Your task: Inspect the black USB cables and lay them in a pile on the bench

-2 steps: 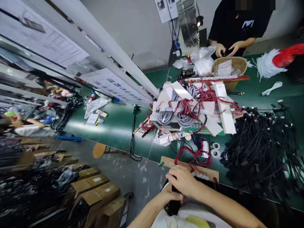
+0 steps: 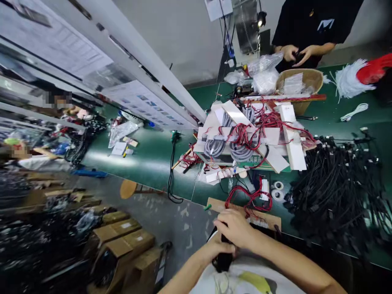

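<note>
My right hand (image 2: 233, 228) lies curled over a black object (image 2: 223, 258) held close to my chest, below the table's near edge. My left hand (image 2: 215, 248) comes up from below and wraps around the same black object; its fingers are mostly hidden under the right hand. What the black object is cannot be made out. Just beyond my hands a loop of red wires (image 2: 249, 199) rests on a brown cardboard piece (image 2: 269, 220) at the edge of the green table (image 2: 153, 159).
A big heap of black cables (image 2: 337, 188) fills the table's right. A box with grey cable coils and red wires (image 2: 241, 139) stands mid-table, two tape rolls (image 2: 277, 191) beside it. A person in black works behind a basket (image 2: 312, 79). Cardboard boxes (image 2: 122, 245) sit on the floor left.
The view has shifted slightly; both hands remain closed on the black object in about the same place. The far person's hands have moved a little.
</note>
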### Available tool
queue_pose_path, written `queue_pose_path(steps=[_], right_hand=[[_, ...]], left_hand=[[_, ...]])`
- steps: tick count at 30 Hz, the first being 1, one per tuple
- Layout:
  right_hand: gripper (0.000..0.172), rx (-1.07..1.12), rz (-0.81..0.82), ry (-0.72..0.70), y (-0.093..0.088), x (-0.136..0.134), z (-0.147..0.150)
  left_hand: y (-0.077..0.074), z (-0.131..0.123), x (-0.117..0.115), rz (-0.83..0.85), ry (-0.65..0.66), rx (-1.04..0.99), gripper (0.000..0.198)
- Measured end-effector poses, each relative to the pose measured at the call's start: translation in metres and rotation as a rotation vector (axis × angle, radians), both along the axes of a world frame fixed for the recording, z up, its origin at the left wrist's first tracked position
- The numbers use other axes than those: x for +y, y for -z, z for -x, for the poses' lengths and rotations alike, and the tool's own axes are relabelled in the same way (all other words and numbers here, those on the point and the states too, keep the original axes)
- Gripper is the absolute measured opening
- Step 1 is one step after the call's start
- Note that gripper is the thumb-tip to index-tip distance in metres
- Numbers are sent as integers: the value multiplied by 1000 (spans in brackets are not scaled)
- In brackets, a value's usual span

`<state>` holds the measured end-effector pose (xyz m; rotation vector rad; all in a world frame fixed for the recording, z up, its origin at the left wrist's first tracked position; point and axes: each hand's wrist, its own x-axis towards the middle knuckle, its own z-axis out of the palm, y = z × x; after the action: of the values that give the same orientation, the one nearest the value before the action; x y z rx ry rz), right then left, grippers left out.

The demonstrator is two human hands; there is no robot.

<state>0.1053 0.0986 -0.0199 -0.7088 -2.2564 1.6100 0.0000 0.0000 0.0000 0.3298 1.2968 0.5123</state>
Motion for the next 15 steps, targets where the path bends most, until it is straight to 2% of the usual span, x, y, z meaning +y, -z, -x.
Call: queue_pose_path(steps=[3, 7, 9, 12, 15], right_hand=[[31, 26, 34, -8, 1, 3, 4], [29, 124, 148, 12, -6, 16, 4], [24, 184, 238, 86, -9, 27, 0], [31, 221, 343, 263, -5, 41, -10], [30, 197, 393, 280, 2, 42, -21]], left_hand=[[4, 2, -1, -2, -53, -32, 44], [2, 9, 3, -15, -145, -80, 41], [0, 16, 8, -18, -225, -100, 42], [-2, 28, 16, -67, -396, -115, 51], [-7, 31, 26, -109, -463, -121, 54]])
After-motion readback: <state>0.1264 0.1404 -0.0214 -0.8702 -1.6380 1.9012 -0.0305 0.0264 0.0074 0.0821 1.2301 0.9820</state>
